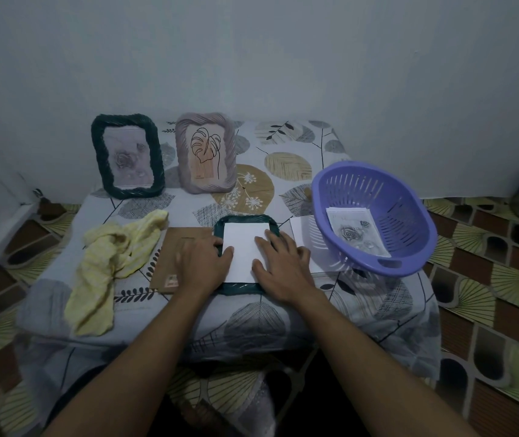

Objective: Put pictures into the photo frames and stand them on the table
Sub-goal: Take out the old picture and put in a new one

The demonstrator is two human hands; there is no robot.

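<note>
A: Where is the frame that's being worked on?

B: The dark green frame (pixel 241 289) lies flat, face down, at the near middle of the worktop (pixel 286 171). A white sheet (pixel 243 247) is laid over its back opening.

A: And the hands?

B: Both are palm down on it. The left hand (pixel 203 263) sits at the frame's 9 o'clock side, with its fingers relaxed across the rim and its thumb tip touching the sheet's edge. Its heel covers part of the brown backing board (pixel 173 247), which lies just beside the frame. The right hand (pixel 283 266) is at 3 o'clock, fingers spread and nearly straight, pressing on the right part of the sheet. Neither hand is wrapped round anything.

A: Which frames are standing?

B: Two, at the far edge. The standing green frame (pixel 127 156) at 11 o'clock holds a grey rose picture. The mauve frame (pixel 206 152) at 12 o'clock holds a line drawing of a leaf. They stand near each other without touching.

A: What else is there?

B: A crumpled yellow cloth (pixel 113 263) lies at 9 o'clock, beyond the board. A purple plastic basket (pixel 409 222) at 2 o'clock is tilted toward the person and holds a rose print (pixel 359 234). It overlaps a loose white paper (pixel 302 234). A patterned floor (pixel 488 279) surrounds the worktop.
</note>
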